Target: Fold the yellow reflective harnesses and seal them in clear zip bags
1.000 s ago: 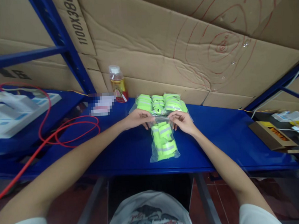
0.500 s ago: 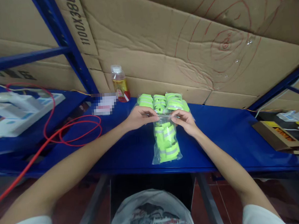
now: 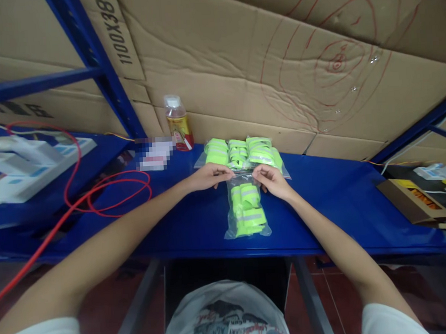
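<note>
A clear plastic bag (image 3: 248, 211) with several neon-yellow bands with silver stripes inside lies on the blue table (image 3: 334, 205). My left hand (image 3: 210, 176) pinches the left corner of its top edge between thumb and fingers. At the right corner of the same edge, my right hand (image 3: 271, 179) has its fingertips closed on the plastic. Just behind my hands, more bagged neon-yellow bands (image 3: 260, 151) sit in a row against the cardboard.
A bottle with a white cap (image 3: 178, 124) stands at the back left, beside a blurred paper (image 3: 157, 155). Red cable (image 3: 121, 175) loops on the left near a white power strip (image 3: 74, 148). An open cardboard box (image 3: 414, 200) is at the right.
Both hands and the top edge of the bag have shifted slightly to the left. The bag's lower part lies a little flatter, and its bands look slightly rearranged.
</note>
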Tool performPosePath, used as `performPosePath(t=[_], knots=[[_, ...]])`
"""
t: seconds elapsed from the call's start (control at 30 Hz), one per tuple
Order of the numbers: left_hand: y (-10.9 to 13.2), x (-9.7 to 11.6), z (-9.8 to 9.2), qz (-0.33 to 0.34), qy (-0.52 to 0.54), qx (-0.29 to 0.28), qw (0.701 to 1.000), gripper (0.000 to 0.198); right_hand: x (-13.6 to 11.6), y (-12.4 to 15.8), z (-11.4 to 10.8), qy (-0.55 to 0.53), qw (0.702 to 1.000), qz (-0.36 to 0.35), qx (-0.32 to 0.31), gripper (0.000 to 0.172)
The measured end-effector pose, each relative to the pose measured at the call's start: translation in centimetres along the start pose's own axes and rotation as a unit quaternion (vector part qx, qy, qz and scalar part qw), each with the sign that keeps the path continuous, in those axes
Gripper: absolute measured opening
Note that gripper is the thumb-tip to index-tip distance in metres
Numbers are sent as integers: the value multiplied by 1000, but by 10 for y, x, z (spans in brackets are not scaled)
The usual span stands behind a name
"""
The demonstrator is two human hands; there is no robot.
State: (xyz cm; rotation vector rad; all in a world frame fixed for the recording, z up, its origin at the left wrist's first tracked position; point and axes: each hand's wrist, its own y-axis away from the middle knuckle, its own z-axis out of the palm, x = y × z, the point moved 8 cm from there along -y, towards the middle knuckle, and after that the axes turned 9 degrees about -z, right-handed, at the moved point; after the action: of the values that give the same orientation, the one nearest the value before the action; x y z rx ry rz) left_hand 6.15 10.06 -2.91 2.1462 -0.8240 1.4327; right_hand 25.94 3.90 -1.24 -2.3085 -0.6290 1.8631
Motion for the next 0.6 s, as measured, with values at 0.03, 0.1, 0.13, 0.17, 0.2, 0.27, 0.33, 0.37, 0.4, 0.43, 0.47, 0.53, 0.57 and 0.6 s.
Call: performPosePath(t=[0.03, 0.1, 0.13, 0.17, 0.2, 0.27, 0.33, 0.37, 0.4, 0.43, 0.47, 0.53, 0.57, 0.6], knots=[[-1, -3, 0, -9, -13, -4, 1000, 47, 3, 0, 0, 5, 1000, 5, -4, 57], [-2, -3, 2, -16, -32, -15, 999, 48, 8, 0, 0, 13, 1000, 17, -6, 59], [-2, -2, 3, -15, -36, -22, 999, 48, 9, 0, 0, 17, 1000, 26, -4, 60], [-2, -1, 4, -12, -36, -28, 999, 47, 10, 0, 1, 22, 999, 35, -5, 62], [-1, 0, 5, -9, -33, -35, 999, 47, 10, 1, 3, 28, 999, 43, -12, 63], [0, 2, 7, -9, -26, -52, 998, 46, 9, 3, 9, 38, 997, 50, -41, 62], [2, 4, 11, -14, -26, -78, 997, 47, 6, 5, 16, 40, 996, 44, -71, 57], [3, 4, 13, -17, -27, -92, 995, 47, 4, 7, 19, 35, 995, 40, -81, 55], [5, 5, 15, -19, -29, -105, 994, 48, 2, 8, 21, 28, 995, 37, -88, 52], [6, 6, 16, -20, -30, -117, 993, 49, 1, 9, 22, 19, 995, 35, -93, 51], [7, 7, 18, -21, -30, -126, 991, 49, 0, 9, 24, 12, 995, 33, -98, 50], [9, 7, 20, -24, -26, -132, 991, 48, -3, 10, 26, 7, 994, 28, -104, 48], [9, 7, 20, -24, -24, -129, 991, 48, -3, 9, 26, 8, 994, 25, -102, 48], [8, 6, 20, -22, -23, -123, 992, 47, -3, 9, 25, 9, 995, 24, -100, 48]])
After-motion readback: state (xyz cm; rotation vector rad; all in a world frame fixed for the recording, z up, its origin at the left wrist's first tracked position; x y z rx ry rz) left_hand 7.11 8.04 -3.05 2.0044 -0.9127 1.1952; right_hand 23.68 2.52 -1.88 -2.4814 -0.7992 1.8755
